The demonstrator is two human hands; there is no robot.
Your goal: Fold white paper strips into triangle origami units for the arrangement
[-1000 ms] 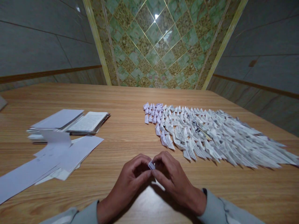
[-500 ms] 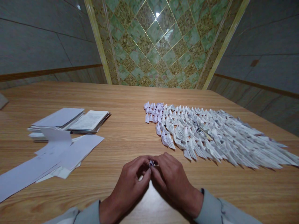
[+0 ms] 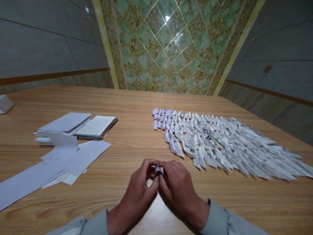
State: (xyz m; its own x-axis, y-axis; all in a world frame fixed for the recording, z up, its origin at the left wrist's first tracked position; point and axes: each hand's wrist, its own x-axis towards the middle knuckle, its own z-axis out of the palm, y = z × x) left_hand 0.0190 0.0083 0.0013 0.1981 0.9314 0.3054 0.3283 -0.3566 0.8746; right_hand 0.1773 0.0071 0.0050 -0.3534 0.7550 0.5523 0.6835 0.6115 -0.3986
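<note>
Both hands meet low over the wooden table [image 3: 137, 107], near its front edge. My left hand [image 3: 138, 192] and my right hand [image 3: 179, 189] pinch one small folded piece of paper [image 3: 158, 169] between fingertips and thumbs. The piece is white with dark print, and most of it is hidden by the fingers. To the right, beyond my right hand, lies a broad spread of several folded paper pieces [image 3: 220, 143] laid in overlapping rows.
Loose white sheets [image 3: 61, 163] lie at the left, with a stack of printed paper [image 3: 80, 125] behind them. A pale object [image 3: 5, 103] sits at the far left edge. Tiled walls stand close behind the table.
The hands have drawn closer together around the small paper piece and pressed it tighter. The view has shifted slightly to the left.
</note>
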